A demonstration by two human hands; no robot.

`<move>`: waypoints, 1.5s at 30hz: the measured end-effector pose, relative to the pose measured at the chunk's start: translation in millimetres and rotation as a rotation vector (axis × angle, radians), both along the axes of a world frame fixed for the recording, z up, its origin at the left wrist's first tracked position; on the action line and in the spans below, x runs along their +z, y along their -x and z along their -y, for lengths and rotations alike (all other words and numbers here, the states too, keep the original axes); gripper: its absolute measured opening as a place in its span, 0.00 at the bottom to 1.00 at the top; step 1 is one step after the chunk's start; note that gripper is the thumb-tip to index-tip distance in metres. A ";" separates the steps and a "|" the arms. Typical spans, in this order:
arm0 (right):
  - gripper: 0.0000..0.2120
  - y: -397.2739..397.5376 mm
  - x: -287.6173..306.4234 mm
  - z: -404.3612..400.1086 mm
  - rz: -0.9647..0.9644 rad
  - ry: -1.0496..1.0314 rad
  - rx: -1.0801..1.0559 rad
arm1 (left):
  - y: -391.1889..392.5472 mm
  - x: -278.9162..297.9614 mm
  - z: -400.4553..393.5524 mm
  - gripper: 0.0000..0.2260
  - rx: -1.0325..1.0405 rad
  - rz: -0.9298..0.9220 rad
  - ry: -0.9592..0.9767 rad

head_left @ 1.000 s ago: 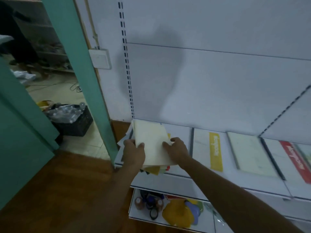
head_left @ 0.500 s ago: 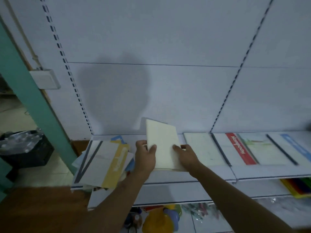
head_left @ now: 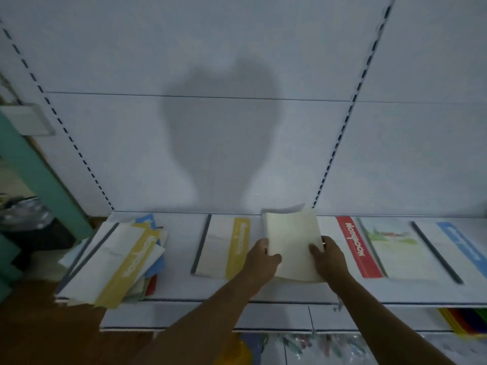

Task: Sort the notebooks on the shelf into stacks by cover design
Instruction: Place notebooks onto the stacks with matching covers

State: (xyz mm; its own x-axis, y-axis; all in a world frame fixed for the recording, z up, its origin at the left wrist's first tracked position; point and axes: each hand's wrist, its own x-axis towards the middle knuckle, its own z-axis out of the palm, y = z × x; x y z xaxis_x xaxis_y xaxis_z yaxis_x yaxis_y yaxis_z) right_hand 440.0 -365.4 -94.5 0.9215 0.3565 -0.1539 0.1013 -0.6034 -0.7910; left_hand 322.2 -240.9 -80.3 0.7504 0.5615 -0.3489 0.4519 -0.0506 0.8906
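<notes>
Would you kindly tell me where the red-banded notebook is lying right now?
In the head view the red-banded notebook lies flat on the shelf right of centre, just right of the right hand, with the landscape-cover notebook on its other side.

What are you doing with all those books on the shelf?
A person is sorting notebooks on a white shelf. Both hands, the left hand and the right hand, grip a cream notebook by its sides, above the middle of the shelf. At the left end lies a messy pile, not yet sorted. Laid out flat along the shelf are a yellow-striped notebook, a red-striped one, one with a pale picture and a blue-striped one.
</notes>
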 end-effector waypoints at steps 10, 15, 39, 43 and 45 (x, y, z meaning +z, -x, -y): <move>0.19 -48.8 -27.7 -19.7 -0.010 0.114 0.086 | -48.9 -12.9 15.5 0.17 0.126 -0.134 -0.065; 0.22 -46.6 -35.6 -24.3 0.005 0.245 0.070 | -48.6 -12.2 17.9 0.20 0.172 -0.183 -0.054; 0.07 152.2 32.8 -192.0 0.155 0.209 0.583 | 214.5 31.0 -194.7 0.17 0.421 -0.413 -0.585; 0.10 219.3 39.8 -235.3 -0.021 0.117 0.638 | 260.6 27.8 -209.1 0.22 0.400 -0.677 -0.677; 0.11 239.8 40.8 -248.5 -0.113 0.093 0.641 | 279.3 24.6 -216.7 0.23 0.397 -0.680 -0.637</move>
